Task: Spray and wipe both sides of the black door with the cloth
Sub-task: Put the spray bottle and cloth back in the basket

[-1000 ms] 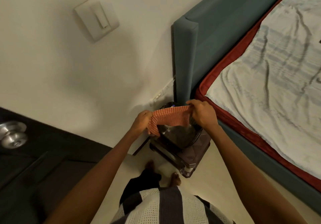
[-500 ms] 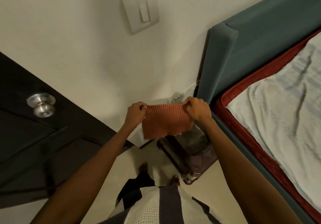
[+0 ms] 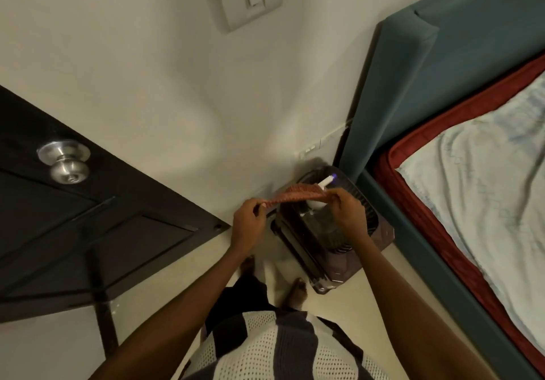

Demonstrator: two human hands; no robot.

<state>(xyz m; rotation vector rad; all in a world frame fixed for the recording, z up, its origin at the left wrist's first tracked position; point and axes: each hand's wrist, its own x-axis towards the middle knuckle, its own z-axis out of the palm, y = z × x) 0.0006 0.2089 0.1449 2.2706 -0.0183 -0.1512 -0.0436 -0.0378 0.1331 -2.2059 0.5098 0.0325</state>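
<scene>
The person stood in the corner between the black door point(image 3: 88, 232) and the bed point(image 3: 472, 202), holding the orange cloth point(image 3: 295, 196) up in front of the body with both hands. The left hand point(image 3: 249, 226) pinched one end between thumb and fingertips, and the right hand point(image 3: 343, 211) pinched the other end the same way, so the cloth hung stretched between them over a dark boxy appliance point(image 3: 333, 232) on the floor. Held taut like that, it looked as if it was being folded or straightened into a pad for wiping, which I judged to be the step in hand. The cloth showed almost edge-on, as a thin band; its long axis ran left to right, rising slightly toward the right hand. A white spray nozzle point(image 3: 326, 181) poked up just behind the cloth, and it may have belonged to a spray bottle standing on the appliance, though the bottle's body was too hidden to be sure. The door stood to the left, well apart from the hands, its round metal knob point(image 3: 66, 163) facing the camera, with no wiping begun on it yet.
</scene>
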